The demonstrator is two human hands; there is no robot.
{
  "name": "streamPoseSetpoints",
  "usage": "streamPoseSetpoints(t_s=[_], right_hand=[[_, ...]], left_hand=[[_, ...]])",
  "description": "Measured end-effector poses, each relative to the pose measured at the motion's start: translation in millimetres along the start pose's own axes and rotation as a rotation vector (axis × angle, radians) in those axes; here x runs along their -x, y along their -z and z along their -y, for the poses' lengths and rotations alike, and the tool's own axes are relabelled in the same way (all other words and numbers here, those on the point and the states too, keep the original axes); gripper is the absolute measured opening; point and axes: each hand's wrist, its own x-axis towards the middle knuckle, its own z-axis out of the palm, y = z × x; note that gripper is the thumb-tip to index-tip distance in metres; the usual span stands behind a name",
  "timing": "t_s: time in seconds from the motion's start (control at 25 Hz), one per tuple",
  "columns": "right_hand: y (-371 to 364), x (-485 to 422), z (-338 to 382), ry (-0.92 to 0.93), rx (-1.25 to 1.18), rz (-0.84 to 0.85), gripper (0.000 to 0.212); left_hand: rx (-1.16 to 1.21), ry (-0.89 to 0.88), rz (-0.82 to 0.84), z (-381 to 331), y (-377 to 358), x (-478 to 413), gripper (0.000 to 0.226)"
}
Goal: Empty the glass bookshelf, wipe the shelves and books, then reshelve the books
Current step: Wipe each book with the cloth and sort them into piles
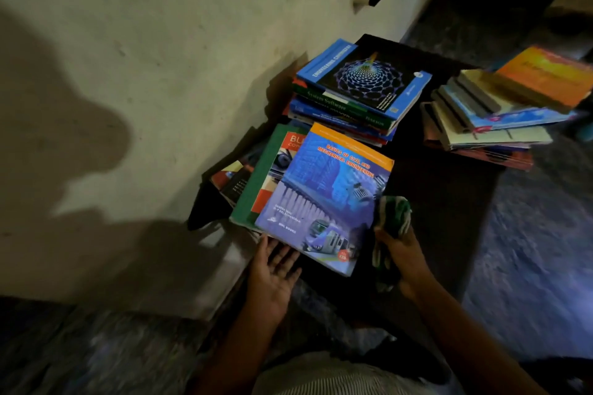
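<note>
Dark surface [442, 202]: glossy blue book [327, 196], left fingers [282, 253] straight beside it, right fingers [398, 244] round striped cloth [396, 213]

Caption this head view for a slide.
Right hand grips cloth beside blue engineering book; left hand at its corner.

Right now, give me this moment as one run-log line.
left hand: open, fingers at near edge of blue book | right hand: grips striped cloth beside it | stage: likely wiping

A dark surface [442, 202] at centre frame carries a near book pile [253, 189], a middle stack [346, 112] and a right stack [491, 125].
</note>
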Motion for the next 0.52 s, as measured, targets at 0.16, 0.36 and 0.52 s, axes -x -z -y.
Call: streamPoseSetpoints(t_s=[0.16,0.36,0.52], right_hand=[[-11,-2,-1,-0.014,-0.135,0.183,0.043],[-43,4,1,-0.095,-0.405,0.216,0.051],[-74,-1,9,0.033,-0.191,0.209,0.061]], left_hand=[[0.046,0.013,0.027,2,1,5,0.047],[0.070,-0.024,-0.006,-13,2,0,0.060],[-0.001,-0.024,-0.007,-24,0,-3,0.057]])
